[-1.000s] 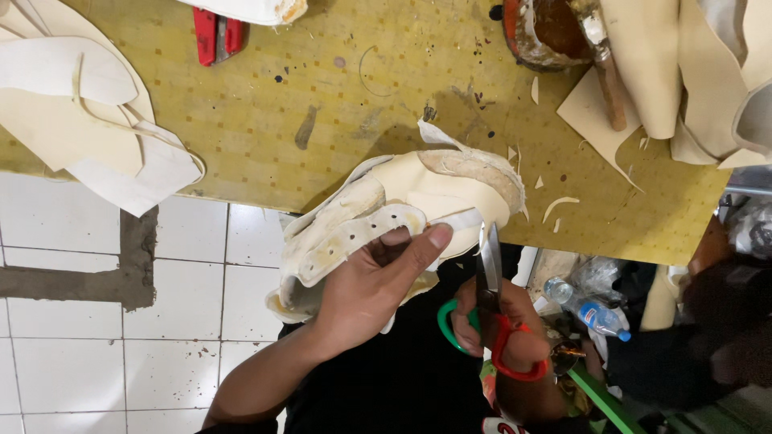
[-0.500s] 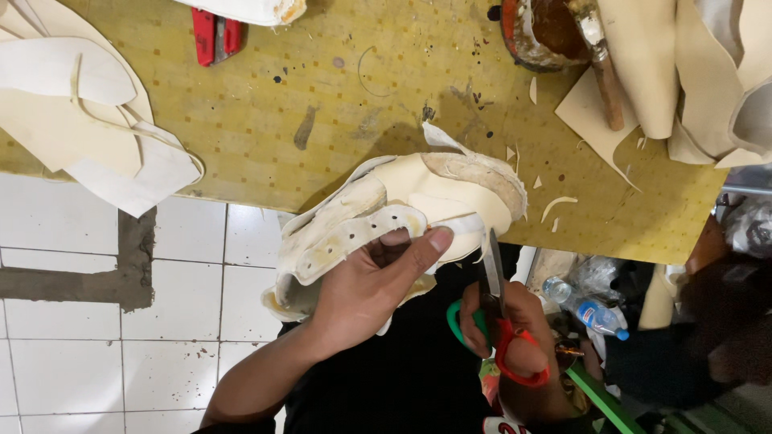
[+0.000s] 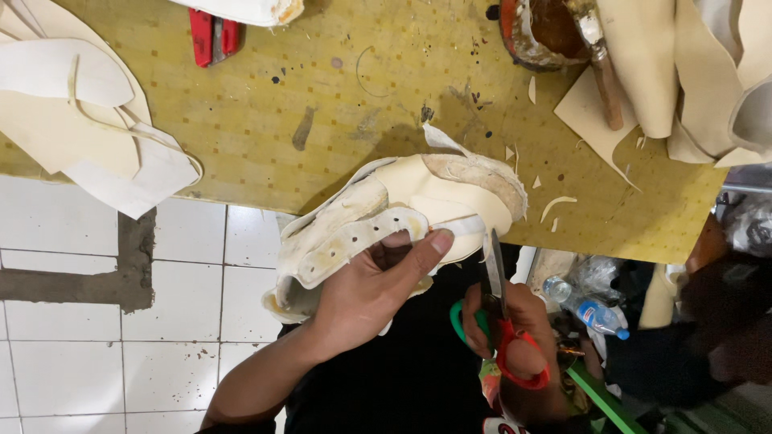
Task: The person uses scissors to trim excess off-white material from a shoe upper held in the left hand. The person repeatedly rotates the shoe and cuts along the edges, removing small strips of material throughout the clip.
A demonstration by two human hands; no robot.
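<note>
Cream-coloured shoe upper (image 3: 386,221), a strapped piece with a row of punched holes along one band, sits at the near edge of the yellow workbench (image 3: 265,104), partly over the bench and partly out over the white tiled floor (image 3: 104,337). Its pale insole side faces up, with a frayed, brownish rim at the right end and a thin sliver curling up from the top edge. The left hand (image 3: 370,293) is clamped on it from below, thumb laid across the holed strap and fingers closed underneath. The right hand (image 3: 515,329) is closed through the loops of a pair of scissors (image 3: 500,321) with one green and one red handle; the blades point up and meet the shoe's lower right edge, held nearly together.

Small pale trimmings (image 3: 556,206) lie scattered on the bench just right of the shoe. Farther up, a grubby glue pot (image 3: 540,32) stands with a wooden-handled brush (image 3: 605,76) leaning out of it, next to a stack of tan leather sheets (image 3: 691,72). At the far left, cut white and cream pattern pieces (image 3: 80,120) overhang the bench edge. A red-handled tool (image 3: 212,34) lies near the top edge. A plastic water bottle (image 3: 585,307) with a blue cap lies low on the right.
</note>
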